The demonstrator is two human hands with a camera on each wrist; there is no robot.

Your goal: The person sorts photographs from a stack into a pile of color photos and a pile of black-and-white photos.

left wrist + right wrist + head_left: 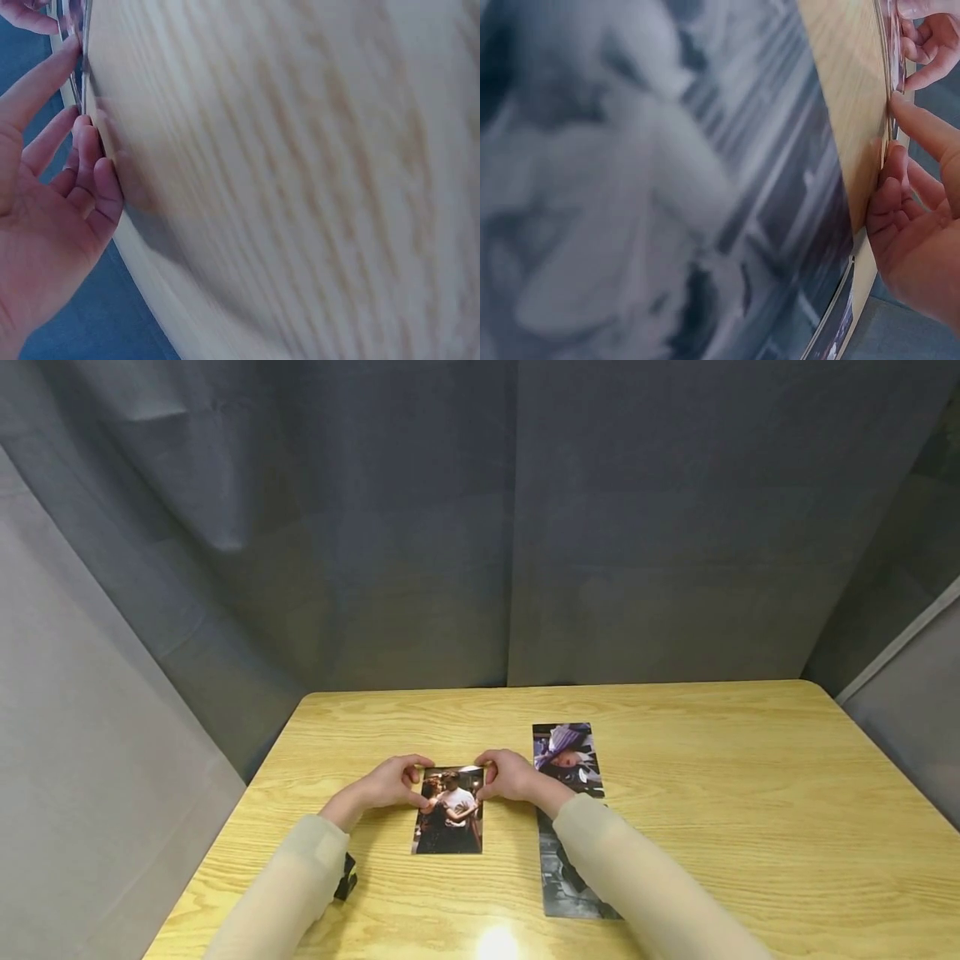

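A colour photo (447, 814) of two people lies flat near the middle of the wooden table (750, 793). My left hand (415, 775) pinches its top left corner and my right hand (490, 774) pinches its top right corner. The left wrist view shows my left hand (52, 172) with a fingertip against the thin edge of the photo (75, 52). In the right wrist view my right hand (919, 202) touches the photo's edge (891, 45) the same way. Both forearms wear pale sleeves.
A purple-toned photo (566, 758) lies just right of my right hand. A black-and-white photo (564, 881) lies below it, partly under my right forearm, and fills the right wrist view (652, 180). Grey curtains surround the table.
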